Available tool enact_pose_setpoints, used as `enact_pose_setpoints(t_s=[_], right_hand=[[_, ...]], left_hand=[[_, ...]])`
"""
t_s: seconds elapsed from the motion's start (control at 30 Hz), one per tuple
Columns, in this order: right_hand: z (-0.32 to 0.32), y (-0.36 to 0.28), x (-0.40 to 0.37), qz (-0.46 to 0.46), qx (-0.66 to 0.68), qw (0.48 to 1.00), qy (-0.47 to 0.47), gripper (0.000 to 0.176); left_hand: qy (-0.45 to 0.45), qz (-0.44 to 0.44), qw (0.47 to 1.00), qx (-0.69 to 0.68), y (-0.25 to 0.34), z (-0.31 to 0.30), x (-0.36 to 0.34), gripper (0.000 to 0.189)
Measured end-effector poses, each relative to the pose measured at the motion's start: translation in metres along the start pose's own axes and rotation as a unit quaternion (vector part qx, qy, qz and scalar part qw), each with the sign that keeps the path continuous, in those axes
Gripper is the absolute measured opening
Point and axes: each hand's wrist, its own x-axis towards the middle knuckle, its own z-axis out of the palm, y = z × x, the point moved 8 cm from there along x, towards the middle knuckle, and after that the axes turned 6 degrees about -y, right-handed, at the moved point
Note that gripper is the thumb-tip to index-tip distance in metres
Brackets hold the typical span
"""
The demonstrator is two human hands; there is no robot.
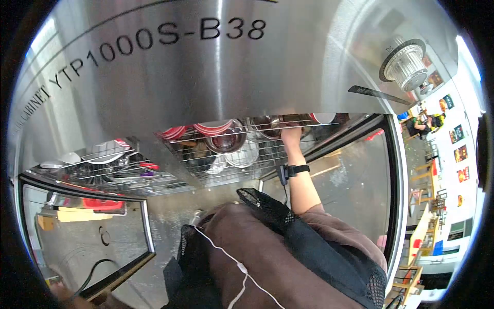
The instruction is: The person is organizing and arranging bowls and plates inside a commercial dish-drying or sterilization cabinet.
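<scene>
My right hand (292, 133) reaches into the steel cabinet (170, 77), over a wire shelf (206, 135). It is next to a metal bowl (268, 126); the cabinet's edge and the shelf hide most of its fingers. A black device is strapped to that wrist. Left of the hand lie another metal bowl (227, 142), red-and-white bowls (212, 127) and a white plate (243, 154). At the lower left edge a blurred bit of skin (63, 292) shows, perhaps my left hand, by the open glass door; its fingers cannot be made out.
Glass doors stand open on the left (87, 242) and right (355, 165). A divider (172, 162) parts the shelves; white dishes (105, 152) sit on the left side. A white cable (221, 248) hangs over my clothes. Wooden tables and a person (424, 125) are far right.
</scene>
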Motion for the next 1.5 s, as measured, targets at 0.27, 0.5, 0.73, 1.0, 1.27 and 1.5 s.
enact_pose_setpoints(t_s=[0.27, 0.5, 0.73, 1.0, 1.27, 1.5], right_hand=[[-0.008, 0.033, -0.007, 0.017, -0.019, 0.998, 0.064, 0.033], [-0.023, -0.029, -0.028, 0.073, -0.095, 0.990, 0.071, 0.028], [-0.014, -0.019, -0.024, 0.091, -0.122, 0.987, 0.045, 0.031], [-0.018, -0.032, -0.028, 0.046, -0.139, 0.986, 0.075, 0.029], [-0.006, -0.024, -0.023, 0.100, -0.216, 0.971, 0.005, 0.032], [-0.009, -0.027, -0.030, 0.027, -0.149, 0.986, 0.070, 0.040]], left_hand=[[-0.026, -0.016, 0.999, -0.008, -0.027, 0.032, 0.006, 0.034], [-0.042, -0.008, 0.999, -0.031, -0.050, 0.048, 0.016, 0.033], [-0.048, 0.000, 0.998, -0.033, -0.060, 0.045, 0.016, 0.032], [-0.058, 0.014, 0.998, -0.037, -0.073, 0.040, 0.018, 0.030], [-0.061, 0.032, 0.997, -0.034, -0.081, 0.031, 0.016, 0.029], [-0.061, 0.041, 0.997, -0.024, -0.084, 0.019, 0.010, 0.028]])
